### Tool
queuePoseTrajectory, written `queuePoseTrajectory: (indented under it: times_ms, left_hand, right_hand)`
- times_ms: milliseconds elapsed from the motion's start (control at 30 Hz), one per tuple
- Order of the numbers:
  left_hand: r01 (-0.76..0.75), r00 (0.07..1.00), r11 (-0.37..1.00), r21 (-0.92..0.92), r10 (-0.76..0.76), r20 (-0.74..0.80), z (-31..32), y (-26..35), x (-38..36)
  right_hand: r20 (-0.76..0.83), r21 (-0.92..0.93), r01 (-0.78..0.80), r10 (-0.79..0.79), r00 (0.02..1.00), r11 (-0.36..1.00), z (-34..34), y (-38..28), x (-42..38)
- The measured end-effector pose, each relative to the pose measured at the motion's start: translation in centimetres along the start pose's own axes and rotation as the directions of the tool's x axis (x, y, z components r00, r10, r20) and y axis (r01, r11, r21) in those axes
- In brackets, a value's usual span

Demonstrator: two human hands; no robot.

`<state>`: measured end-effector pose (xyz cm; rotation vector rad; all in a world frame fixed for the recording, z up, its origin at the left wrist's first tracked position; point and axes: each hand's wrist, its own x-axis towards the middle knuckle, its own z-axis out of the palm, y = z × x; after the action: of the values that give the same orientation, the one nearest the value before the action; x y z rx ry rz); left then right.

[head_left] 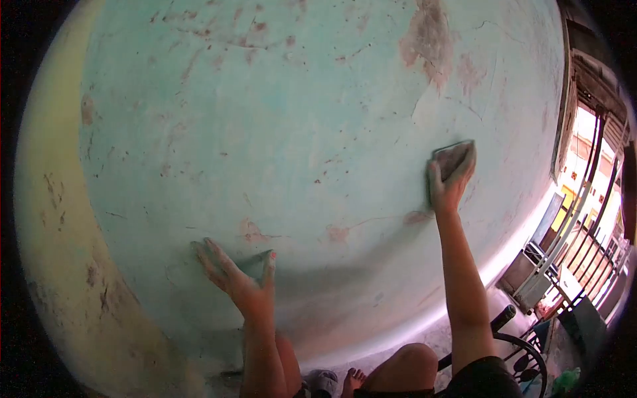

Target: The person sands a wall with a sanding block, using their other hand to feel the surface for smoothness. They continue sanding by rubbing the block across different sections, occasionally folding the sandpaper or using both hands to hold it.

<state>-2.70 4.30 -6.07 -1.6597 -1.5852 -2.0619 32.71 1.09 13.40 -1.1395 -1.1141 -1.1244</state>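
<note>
A pale green wall with reddish-brown marks and cracks fills most of the view. My right hand presses a dark, flat sanding block or pad against it, right of centre, fingers wrapped along its right side and thumb on the left. Lower left, my left hand rests with dusty, spread fingertips on the wall and holds nothing. Above my right hand is a bare patch where the paint has come off.
A yellow wall section stands at the left. On the right are an opening with metal bars and a black curved frame. My knees and a bare foot show at the bottom.
</note>
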Motion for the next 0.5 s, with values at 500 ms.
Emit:
queuePoseTrajectory:
  times_ms: [500]
  left_hand:
    - [0.033,0.999,0.999,-0.039,-0.033,0.014,-0.1,0.3,0.2]
  right_hand:
    - [0.191,-0.013,0.699,-0.685,0.703,0.715,-1.9,-3.2,0.9]
